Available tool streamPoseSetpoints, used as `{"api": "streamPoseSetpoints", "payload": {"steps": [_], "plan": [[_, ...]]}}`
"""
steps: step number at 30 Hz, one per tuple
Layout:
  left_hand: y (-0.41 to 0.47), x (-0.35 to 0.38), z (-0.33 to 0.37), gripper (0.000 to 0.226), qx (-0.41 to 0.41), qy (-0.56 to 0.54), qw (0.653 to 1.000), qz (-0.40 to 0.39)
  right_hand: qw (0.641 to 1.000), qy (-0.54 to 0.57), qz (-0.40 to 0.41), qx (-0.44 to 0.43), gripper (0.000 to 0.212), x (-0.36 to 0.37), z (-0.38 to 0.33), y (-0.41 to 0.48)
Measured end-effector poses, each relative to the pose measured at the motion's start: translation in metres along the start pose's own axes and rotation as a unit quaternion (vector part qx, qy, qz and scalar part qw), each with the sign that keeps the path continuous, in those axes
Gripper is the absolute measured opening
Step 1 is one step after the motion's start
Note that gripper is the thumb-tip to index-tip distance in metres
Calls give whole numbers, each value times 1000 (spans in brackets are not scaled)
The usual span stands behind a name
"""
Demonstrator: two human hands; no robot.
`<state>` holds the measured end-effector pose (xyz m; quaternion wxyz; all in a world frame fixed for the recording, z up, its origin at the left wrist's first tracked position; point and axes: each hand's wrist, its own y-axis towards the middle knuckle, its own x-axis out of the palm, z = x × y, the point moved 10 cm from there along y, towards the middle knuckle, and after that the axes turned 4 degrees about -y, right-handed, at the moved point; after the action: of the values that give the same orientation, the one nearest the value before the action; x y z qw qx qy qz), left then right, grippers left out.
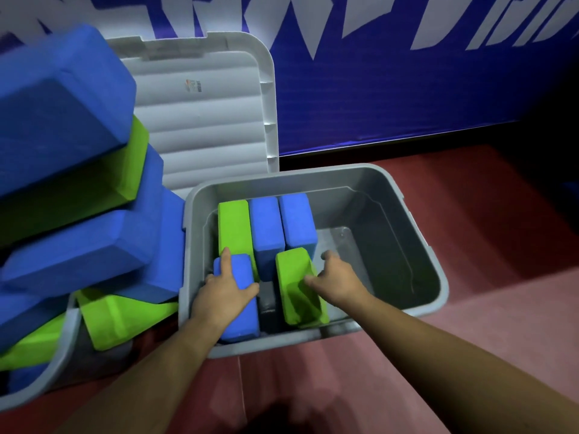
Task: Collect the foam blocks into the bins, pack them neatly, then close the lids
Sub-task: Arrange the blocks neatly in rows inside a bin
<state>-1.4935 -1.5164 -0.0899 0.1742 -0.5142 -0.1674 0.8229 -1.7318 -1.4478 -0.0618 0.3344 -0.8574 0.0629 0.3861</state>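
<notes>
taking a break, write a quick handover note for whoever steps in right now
Left hand grips the front blue block; right hand grips the front green block, which leans. Both blocks are in the centre bin.
Done: three blocks stand on edge in a row at its back left.
Left: seat these two, sort the heaped blocks overfilling the left bin, close the lids. One lid stands open behind.
</notes>
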Motion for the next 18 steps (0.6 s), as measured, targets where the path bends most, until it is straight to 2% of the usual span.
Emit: {"api": "streamPoseSetpoints", "payload": {"steps": [2,6,10,15,18], "plan": [[0,-4,4,99,-3,13,1000,7,1000,-18,-16,-14,68,11,-12,1],[2,-3,8,101,12,-6,1000,-6,994,-53,-91,5,104,65,-9,2],[2,-2,3,103,16,-23,999,-16,997,-50,-58,29,121,64,1,8],[-1,0,2,99,13,-9,1000,-22,992,-126,-8,8,125,55,-1,2],[-2,-2,1,96,12,-11,1000,-16,991,-133,8,-11,118,45,-8,3]]}}
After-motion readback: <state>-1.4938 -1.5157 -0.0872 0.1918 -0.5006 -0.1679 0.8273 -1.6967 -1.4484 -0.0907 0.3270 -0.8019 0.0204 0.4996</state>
